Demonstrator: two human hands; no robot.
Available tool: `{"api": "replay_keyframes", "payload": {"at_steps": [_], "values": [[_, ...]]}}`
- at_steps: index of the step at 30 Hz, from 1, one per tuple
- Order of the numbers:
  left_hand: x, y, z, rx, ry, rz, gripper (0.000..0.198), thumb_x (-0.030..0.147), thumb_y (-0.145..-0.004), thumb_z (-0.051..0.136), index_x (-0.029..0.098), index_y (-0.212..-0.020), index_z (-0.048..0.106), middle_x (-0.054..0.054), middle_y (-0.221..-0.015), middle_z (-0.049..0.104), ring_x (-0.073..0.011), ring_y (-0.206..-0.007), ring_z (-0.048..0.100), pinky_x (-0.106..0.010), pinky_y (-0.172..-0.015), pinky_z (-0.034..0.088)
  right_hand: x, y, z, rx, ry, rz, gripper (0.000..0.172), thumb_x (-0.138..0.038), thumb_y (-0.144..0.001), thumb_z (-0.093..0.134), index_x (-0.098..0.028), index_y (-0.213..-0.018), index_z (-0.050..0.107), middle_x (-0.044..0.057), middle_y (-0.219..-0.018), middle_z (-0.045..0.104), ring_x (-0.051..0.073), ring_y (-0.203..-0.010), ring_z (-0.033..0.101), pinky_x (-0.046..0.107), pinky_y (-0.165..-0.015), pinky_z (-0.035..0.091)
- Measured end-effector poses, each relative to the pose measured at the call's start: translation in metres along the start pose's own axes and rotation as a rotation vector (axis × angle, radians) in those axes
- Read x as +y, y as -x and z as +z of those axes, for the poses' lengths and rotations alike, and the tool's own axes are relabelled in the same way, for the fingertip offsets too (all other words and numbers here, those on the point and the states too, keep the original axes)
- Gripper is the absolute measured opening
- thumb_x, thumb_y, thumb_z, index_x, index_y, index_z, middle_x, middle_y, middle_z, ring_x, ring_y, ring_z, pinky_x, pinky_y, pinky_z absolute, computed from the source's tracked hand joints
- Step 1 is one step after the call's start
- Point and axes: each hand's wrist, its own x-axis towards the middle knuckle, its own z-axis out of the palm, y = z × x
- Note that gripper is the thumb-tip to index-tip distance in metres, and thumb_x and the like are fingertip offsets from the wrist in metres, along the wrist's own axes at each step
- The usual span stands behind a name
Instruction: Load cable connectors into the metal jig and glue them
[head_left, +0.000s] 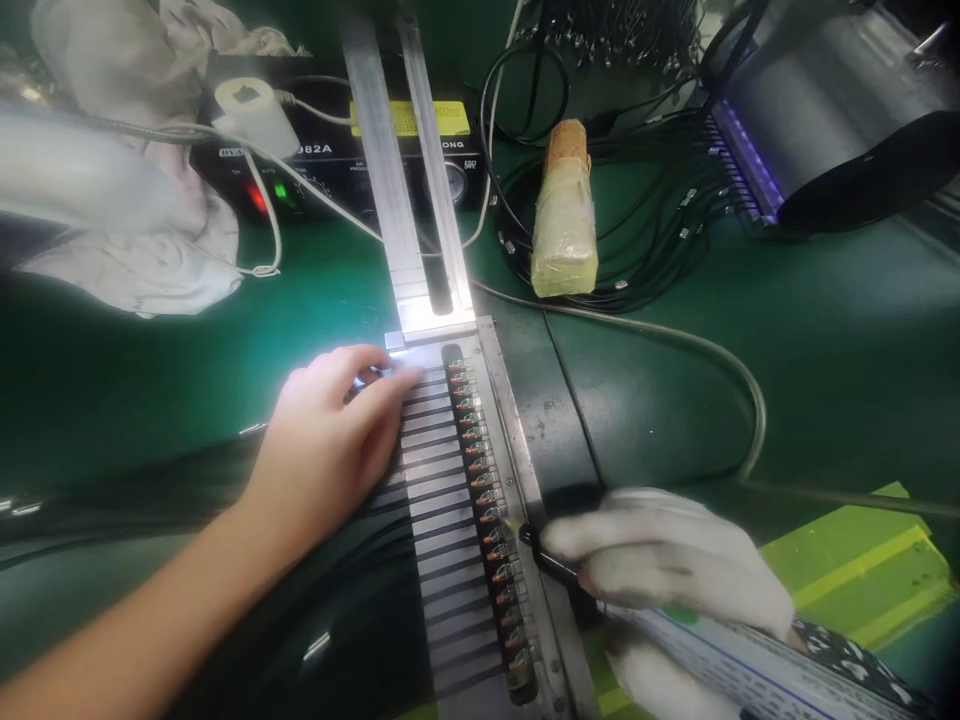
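My bare left hand [330, 425] is at the upper left edge of a long metal fixture [450, 625]. Its thumb lies on the plate and the curled fingers grip the edge, their tips partly hidden. Thin black cables [442, 562] lie across the fixture in parallel slots. Their stripped ends with small metal connectors [491, 515] form a row along a dark channel. Wearing a white glove, my right hand [675, 560] is closed round a dispensing syringe [720, 650] with a printed label and black front end. Its tip points at the middle of the connector row, close above it.
Behind the fixture stands a black control box [337, 190] with red and green lights. A taped yellowish block [566, 215] sits beside coiled black cables [645, 270]. At upper right, a machine glows purple [750, 165]. White cloth [142, 265] lies left; a yellow-green plate [862, 580] lies right.
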Motion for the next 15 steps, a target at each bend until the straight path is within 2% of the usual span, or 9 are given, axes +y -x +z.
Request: {"api": "replay_keyframes", "payload": {"at_steps": [7,12,15], "values": [[0.0006,-0.0007,-0.0005,-0.004,-0.006,0.003,0.025,0.015,-0.093,0.050,0.016,-0.114,0.063,-0.016,-0.105,0.063,-0.0257,-0.083,0.059,-0.040,-0.067,0.049,0.0072,0.0041,0.0040,0.018,-0.045,-0.013,0.021,-0.028,-0.098,0.051,-0.012,-0.091,0.064,0.013,-0.096,0.078,0.014,-0.081,0.075,0.026,-0.063,0.057],[0.0013,-0.0011,-0.0006,0.004,-0.009,0.004,0.024,0.015,-0.093,0.050,0.014,-0.112,0.065,-0.017,-0.105,0.063,-0.0265,-0.083,0.059,-0.041,-0.066,0.049,0.0069,0.0052,0.0062,0.057,-0.066,0.002,0.020,-0.027,-0.096,0.053,-0.012,-0.091,0.065,0.013,-0.097,0.078,0.014,-0.080,0.075,0.027,-0.063,0.057],[0.0019,-0.0015,-0.0007,-0.013,-0.007,-0.009,0.025,0.017,-0.094,0.048,0.016,-0.112,0.065,-0.016,-0.106,0.063,-0.0277,-0.086,0.061,-0.043,-0.069,0.050,0.0064,0.0046,0.0037,0.028,-0.069,-0.006,0.020,-0.027,-0.096,0.053,-0.012,-0.092,0.065,0.013,-0.097,0.078,0.014,-0.083,0.075,0.027,-0.064,0.056]]}}
